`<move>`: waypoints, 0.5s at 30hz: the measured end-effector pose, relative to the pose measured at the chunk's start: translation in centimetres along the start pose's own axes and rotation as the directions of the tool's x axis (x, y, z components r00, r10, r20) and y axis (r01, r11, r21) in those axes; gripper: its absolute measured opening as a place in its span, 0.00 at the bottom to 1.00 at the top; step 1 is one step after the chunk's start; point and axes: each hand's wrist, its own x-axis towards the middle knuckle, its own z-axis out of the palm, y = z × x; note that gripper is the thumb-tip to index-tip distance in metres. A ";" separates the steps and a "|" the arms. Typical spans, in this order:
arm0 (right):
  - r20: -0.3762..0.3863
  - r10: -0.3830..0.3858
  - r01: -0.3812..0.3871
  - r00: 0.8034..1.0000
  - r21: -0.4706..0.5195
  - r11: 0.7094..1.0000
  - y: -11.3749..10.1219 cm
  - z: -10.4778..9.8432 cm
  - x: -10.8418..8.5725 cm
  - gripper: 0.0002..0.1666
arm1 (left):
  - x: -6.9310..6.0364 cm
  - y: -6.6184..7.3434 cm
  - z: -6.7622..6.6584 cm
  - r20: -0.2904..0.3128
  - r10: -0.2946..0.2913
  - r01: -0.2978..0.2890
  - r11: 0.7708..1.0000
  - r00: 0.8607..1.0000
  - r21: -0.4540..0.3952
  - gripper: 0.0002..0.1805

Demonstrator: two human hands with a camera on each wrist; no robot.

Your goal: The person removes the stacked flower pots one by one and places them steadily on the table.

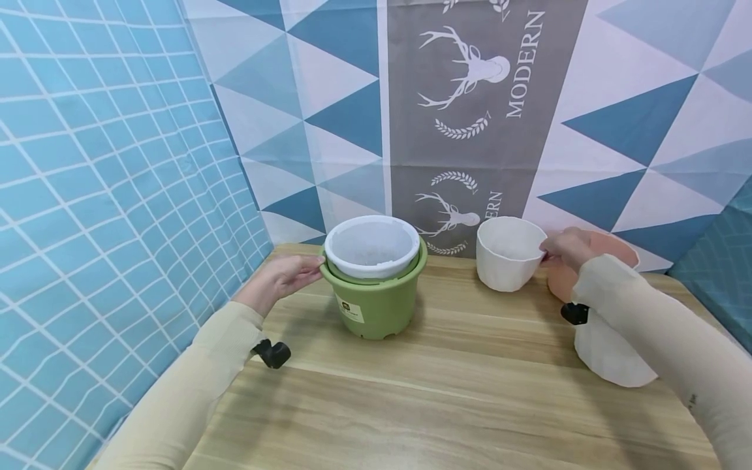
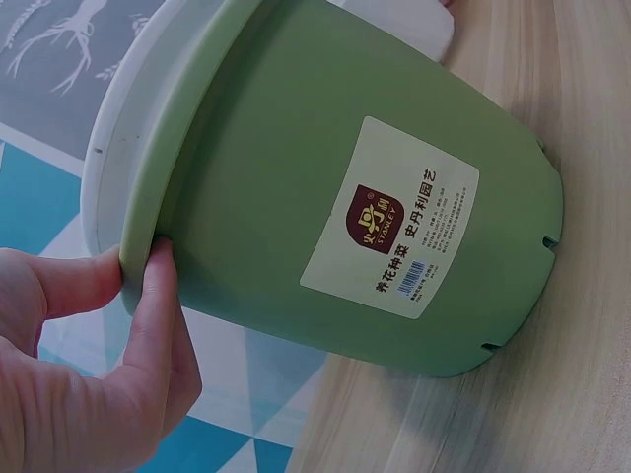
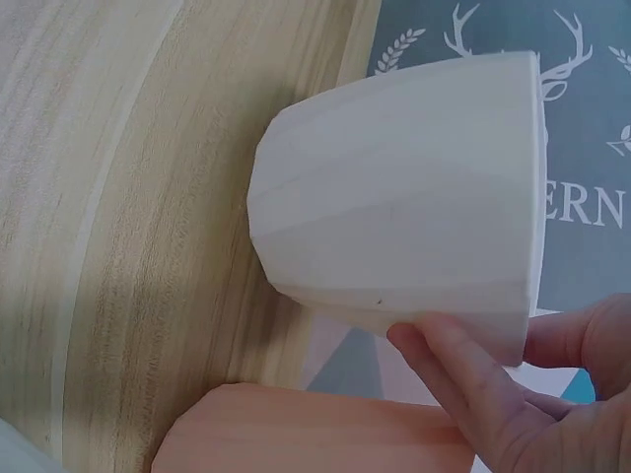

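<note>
A green flowerpot (image 1: 382, 303) with a pale label (image 2: 394, 217) stands upright on the wooden table, and a white pot (image 1: 373, 245) is nested inside it. My left hand (image 1: 290, 277) pinches the green pot's rim between thumb and fingers on its left side. To the right, my right hand (image 1: 566, 247) pinches the rim of a faceted white flowerpot (image 3: 404, 187), thumb at the rim and fingers against the outer wall. Whether this pot's base touches the table is hard to tell. An orange pot (image 3: 315, 434) is close beside it, partly hidden behind the right hand.
Another white pot (image 1: 611, 349) stands nearer on the right, partly covered by the right forearm. Behind the table (image 1: 411, 405) hangs a patterned cloth (image 1: 346, 124). A blue grid-patterned cloth (image 1: 106, 163) borders the left side.
</note>
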 end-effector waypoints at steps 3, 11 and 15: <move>0.000 0.006 -0.006 1.000 -0.010 1.000 0.0 0.1 0.0 0.24 | 0.0 -0.1 -0.1 0.005 -0.001 0.001 1.000 1.000 0.009 0.04; -0.029 0.014 -0.014 0.999 -0.017 1.000 0.0 0.4 0.0 0.22 | -0.1 -0.1 0.0 -0.001 0.002 -0.002 1.000 1.000 0.004 0.03; -0.030 0.016 -0.016 0.999 -0.012 1.000 0.0 0.5 0.0 0.21 | 0.0 -0.1 0.0 0.004 0.007 -0.007 1.000 1.000 -0.003 0.04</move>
